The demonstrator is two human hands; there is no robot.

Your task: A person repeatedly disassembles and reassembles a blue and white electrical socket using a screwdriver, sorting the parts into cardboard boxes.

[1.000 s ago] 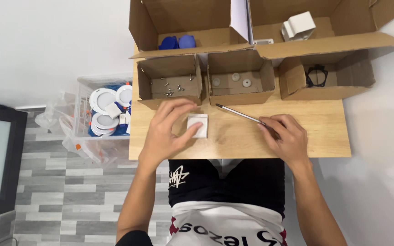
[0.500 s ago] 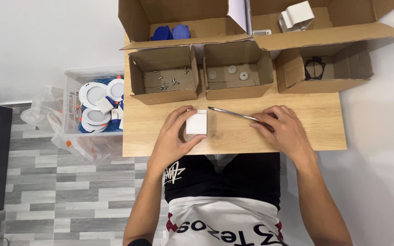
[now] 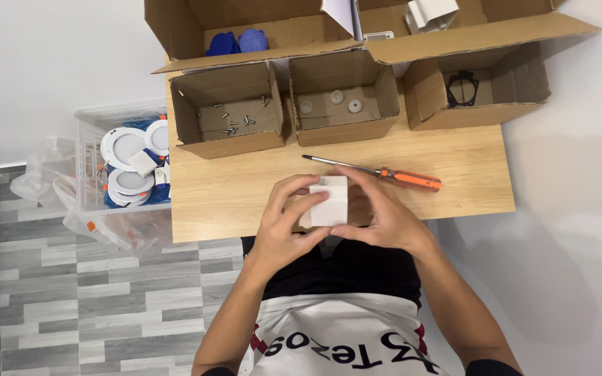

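Note:
Both hands hold a small white square box-shaped part (image 3: 329,201) just above the near edge of the wooden table (image 3: 217,188). My left hand (image 3: 283,223) grips its left side with fingers curled over the top. My right hand (image 3: 381,216) cups its right side and underside. An orange-handled screwdriver (image 3: 384,173) lies on the table just beyond my hands, its tip pointing left, and no hand touches it.
Three small cardboard boxes line the far side: one with loose screws (image 3: 235,122), one with round white discs (image 3: 336,106), one with a black ring part (image 3: 462,88). A larger open carton (image 3: 280,35) sits behind. A clear bin of round white lamps (image 3: 130,163) stands left of the table.
My right hand let go of the screwdriver, which now lies on the table, and joined my left hand on the white part. The part was lifted toward me.

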